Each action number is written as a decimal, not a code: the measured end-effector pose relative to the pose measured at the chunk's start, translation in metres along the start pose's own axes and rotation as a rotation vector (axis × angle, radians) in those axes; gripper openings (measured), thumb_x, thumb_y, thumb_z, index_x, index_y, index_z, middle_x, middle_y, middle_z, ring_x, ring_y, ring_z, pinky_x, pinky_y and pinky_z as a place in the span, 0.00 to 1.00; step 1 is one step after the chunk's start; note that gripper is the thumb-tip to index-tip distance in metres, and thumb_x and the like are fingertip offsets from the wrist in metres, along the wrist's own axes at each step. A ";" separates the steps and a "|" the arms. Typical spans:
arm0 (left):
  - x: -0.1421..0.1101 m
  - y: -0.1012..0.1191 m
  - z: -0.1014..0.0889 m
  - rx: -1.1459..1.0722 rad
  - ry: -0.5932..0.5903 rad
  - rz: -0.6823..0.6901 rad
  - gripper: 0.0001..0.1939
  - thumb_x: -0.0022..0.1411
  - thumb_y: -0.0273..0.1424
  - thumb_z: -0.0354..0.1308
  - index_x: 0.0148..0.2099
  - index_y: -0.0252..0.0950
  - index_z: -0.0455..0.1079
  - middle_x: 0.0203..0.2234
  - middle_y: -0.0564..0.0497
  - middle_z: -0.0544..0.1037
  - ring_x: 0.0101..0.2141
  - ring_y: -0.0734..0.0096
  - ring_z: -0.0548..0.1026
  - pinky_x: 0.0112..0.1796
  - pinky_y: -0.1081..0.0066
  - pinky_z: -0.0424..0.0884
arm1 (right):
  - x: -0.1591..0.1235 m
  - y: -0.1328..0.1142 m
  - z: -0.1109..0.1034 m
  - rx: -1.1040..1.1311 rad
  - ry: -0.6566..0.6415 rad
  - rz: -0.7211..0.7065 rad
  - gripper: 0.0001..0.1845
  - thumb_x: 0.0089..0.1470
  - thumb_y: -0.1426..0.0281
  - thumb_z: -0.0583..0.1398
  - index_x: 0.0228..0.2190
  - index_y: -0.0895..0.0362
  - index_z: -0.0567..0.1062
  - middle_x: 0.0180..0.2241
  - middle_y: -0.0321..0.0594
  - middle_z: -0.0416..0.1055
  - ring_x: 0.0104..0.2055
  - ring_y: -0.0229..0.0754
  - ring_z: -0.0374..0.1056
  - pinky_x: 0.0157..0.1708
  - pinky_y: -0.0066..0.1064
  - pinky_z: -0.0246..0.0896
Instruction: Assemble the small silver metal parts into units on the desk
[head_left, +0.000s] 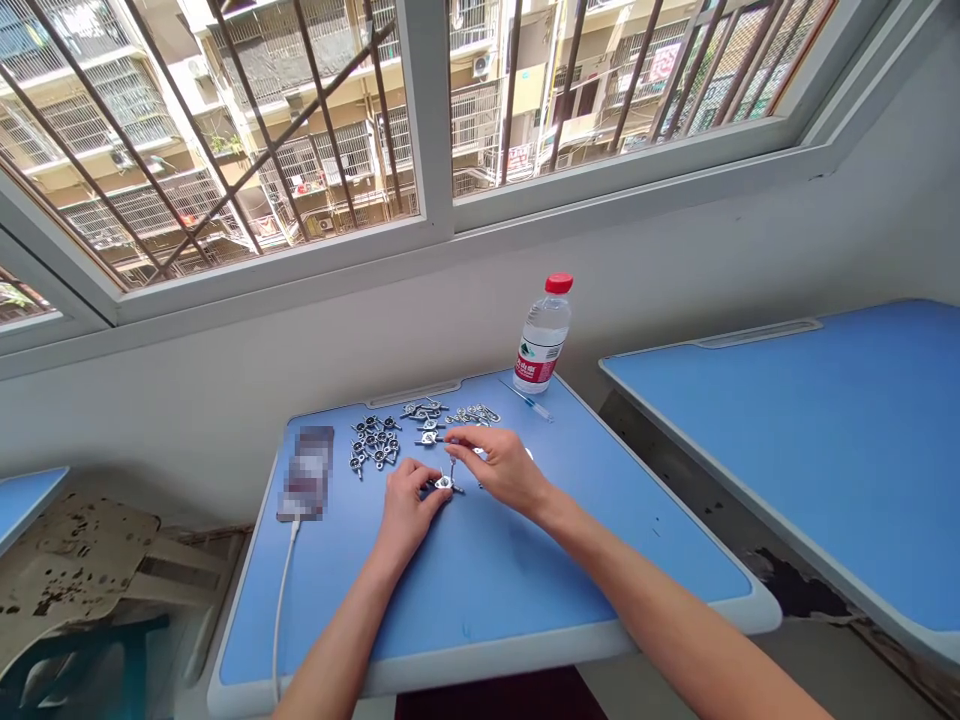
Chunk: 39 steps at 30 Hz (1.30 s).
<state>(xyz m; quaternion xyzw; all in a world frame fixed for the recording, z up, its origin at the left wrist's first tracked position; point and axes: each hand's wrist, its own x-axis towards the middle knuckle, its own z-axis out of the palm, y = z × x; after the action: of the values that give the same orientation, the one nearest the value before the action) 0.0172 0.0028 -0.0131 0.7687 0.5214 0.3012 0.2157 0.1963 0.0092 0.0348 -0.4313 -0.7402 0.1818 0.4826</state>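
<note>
On the blue desk, my left hand (407,502) grips a small silver metal fitting (444,483) with thin arms, its thumb and fingers closed around the near side. Just above the fitting is my right hand (501,467), with thumb and forefinger pinched on a short, thin upright piece (453,468). That piece reaches down to the fitting; its kind is too small to make out. Behind my hands lies a similar metal fitting (428,438). Dark-centred metal fittings (375,440) form a group to the left, and small silver parts (472,414) lie farther back.
A bottle of water (544,335) with a red cap stands at the desk's back right, near a blue-and-clear thin tool (534,405). On the left, a phone (306,473) has a white cable (283,590) running over the front edge. Another blue desk (810,420) stands to the right.
</note>
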 end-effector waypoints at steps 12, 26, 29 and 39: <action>0.000 -0.001 0.001 0.017 -0.009 -0.012 0.06 0.56 0.29 0.63 0.39 0.40 0.75 0.36 0.52 0.75 0.36 0.67 0.73 0.42 0.63 0.65 | 0.001 0.000 -0.002 -0.027 0.002 -0.003 0.09 0.59 0.69 0.56 0.32 0.54 0.77 0.29 0.38 0.78 0.30 0.41 0.72 0.33 0.31 0.66; 0.000 -0.002 0.001 -0.004 -0.013 -0.012 0.06 0.57 0.29 0.63 0.39 0.40 0.75 0.36 0.51 0.75 0.35 0.67 0.73 0.43 0.62 0.65 | 0.002 0.001 -0.003 -0.063 0.013 0.053 0.09 0.58 0.70 0.56 0.31 0.54 0.77 0.26 0.37 0.76 0.27 0.40 0.70 0.30 0.30 0.64; 0.000 -0.002 0.002 -0.005 -0.001 -0.002 0.06 0.56 0.29 0.64 0.39 0.40 0.75 0.36 0.51 0.75 0.35 0.67 0.73 0.43 0.62 0.65 | 0.000 0.002 0.001 -0.025 -0.004 0.006 0.09 0.58 0.70 0.57 0.34 0.54 0.78 0.31 0.39 0.78 0.32 0.42 0.73 0.34 0.32 0.67; 0.001 -0.003 0.001 -0.035 -0.017 -0.004 0.06 0.57 0.29 0.63 0.39 0.41 0.75 0.35 0.51 0.74 0.36 0.67 0.72 0.41 0.64 0.67 | 0.000 -0.001 0.003 0.033 -0.036 -0.046 0.09 0.58 0.70 0.57 0.35 0.53 0.78 0.33 0.40 0.79 0.34 0.42 0.74 0.36 0.33 0.68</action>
<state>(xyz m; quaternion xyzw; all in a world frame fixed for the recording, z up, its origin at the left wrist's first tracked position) 0.0159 0.0045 -0.0157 0.7664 0.5156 0.3034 0.2340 0.1932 0.0088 0.0339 -0.4026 -0.7556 0.1908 0.4803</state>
